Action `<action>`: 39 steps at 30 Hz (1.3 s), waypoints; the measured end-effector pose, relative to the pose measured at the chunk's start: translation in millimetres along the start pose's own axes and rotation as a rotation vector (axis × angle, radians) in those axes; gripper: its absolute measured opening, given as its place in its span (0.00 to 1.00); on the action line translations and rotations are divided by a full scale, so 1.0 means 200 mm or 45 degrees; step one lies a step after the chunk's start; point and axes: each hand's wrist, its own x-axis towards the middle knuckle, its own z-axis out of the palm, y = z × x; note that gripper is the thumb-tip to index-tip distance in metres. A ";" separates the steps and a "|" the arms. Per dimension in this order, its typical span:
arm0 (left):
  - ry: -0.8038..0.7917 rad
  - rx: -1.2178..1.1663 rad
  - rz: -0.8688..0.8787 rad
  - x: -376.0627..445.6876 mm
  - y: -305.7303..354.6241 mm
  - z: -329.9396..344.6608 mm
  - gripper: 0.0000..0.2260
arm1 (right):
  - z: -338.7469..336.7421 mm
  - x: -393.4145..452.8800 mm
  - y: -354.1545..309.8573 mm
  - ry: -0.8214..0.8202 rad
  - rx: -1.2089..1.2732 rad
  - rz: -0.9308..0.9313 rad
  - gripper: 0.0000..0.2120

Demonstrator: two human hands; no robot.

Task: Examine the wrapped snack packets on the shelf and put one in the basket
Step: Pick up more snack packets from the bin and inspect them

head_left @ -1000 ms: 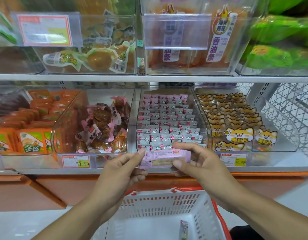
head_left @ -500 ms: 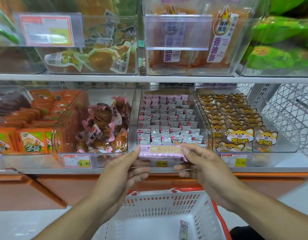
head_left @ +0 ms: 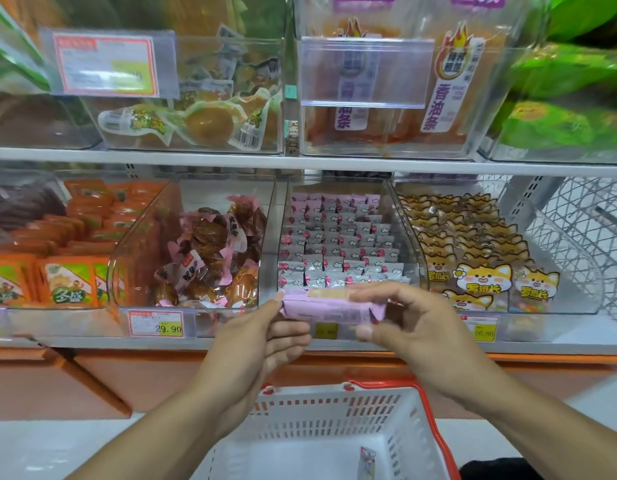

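Observation:
A pink wrapped snack packet (head_left: 329, 306) is held flat between both hands in front of the lower shelf. My left hand (head_left: 262, 344) pinches its left end and my right hand (head_left: 409, 323) pinches its right end. Behind it a clear bin (head_left: 282, 216) holds several rows of small pink and white packets (head_left: 338, 244). Below my hands stands a white basket (head_left: 320, 414) with a red rim, and one small wrapped packet (head_left: 366, 460) lies inside it.
Neighbouring clear bins hold brown pink-wrapped snacks (head_left: 210, 251), orange packs (head_left: 68, 247) and cat-printed packets (head_left: 473, 258). The upper shelf (head_left: 300, 161) carries more bins. A white wire rack (head_left: 584, 233) is at the right. Price tags (head_left: 156, 323) line the shelf edge.
The packet has risen slightly and tilted over in my hands, so a different face of it shows now. Both hands have kept hold of its ends.

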 end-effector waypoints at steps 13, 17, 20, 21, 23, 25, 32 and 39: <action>-0.158 1.718 1.146 0.09 -0.07 0.17 0.19 | -0.21 0.37 -0.03 0.839 -0.358 -0.132 0.15; -0.187 1.927 1.011 0.16 -0.11 0.21 0.29 | -0.25 0.54 0.07 0.854 -0.600 -0.013 0.10; -0.195 1.969 0.963 0.18 -0.12 0.22 0.31 | -0.28 0.62 0.11 0.810 -0.773 -0.105 0.10; -0.187 1.968 0.960 0.19 -0.13 0.23 0.31 | -0.28 0.65 0.11 0.792 -0.843 -0.133 0.10; -0.177 1.959 0.954 0.19 -0.14 0.23 0.31 | -0.28 0.69 0.11 0.755 -0.979 -0.122 0.10; -0.176 1.947 0.954 0.18 -0.14 0.23 0.31 | -0.28 0.74 0.10 0.706 -1.117 -0.065 0.12; -0.205 1.924 0.971 0.16 -0.13 0.22 0.31 | -0.24 0.84 0.07 0.576 -1.340 0.062 0.20; -0.199 1.875 1.013 0.13 -0.15 0.21 0.30 | -0.24 0.90 0.10 0.389 -2.099 0.153 0.20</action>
